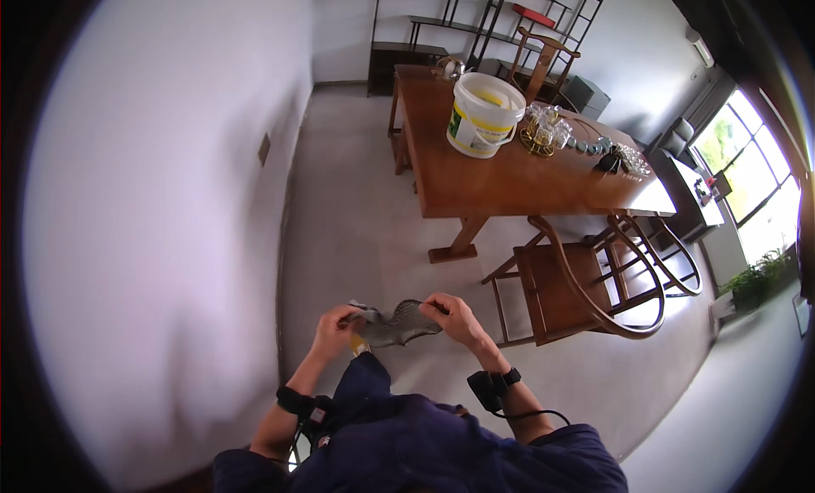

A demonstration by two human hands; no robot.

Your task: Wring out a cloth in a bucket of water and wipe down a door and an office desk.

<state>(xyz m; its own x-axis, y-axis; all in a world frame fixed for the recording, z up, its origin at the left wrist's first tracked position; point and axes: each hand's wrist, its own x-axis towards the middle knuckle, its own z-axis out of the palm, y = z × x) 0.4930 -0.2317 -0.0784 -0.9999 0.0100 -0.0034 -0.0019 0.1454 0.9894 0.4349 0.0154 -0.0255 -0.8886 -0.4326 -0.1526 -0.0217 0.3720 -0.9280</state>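
A limp grey cloth with a darker ribbed or mesh-like part hangs between my hands, above the floor and in front of my body. My left hand pinches its left end, where the fabric is bunched and paler. At the other end, the fingers and thumb of my right hand grip the upper right edge. The cloth sags in the middle. Just below it, a yellowish shoe or foot shows past my dark trouser leg.
A long wooden table stands ahead to the right, bearing a white bucket and clustered glassware. Wooden armchairs line its near side. A white wall runs close on my left. Dark shelving stands at the back.
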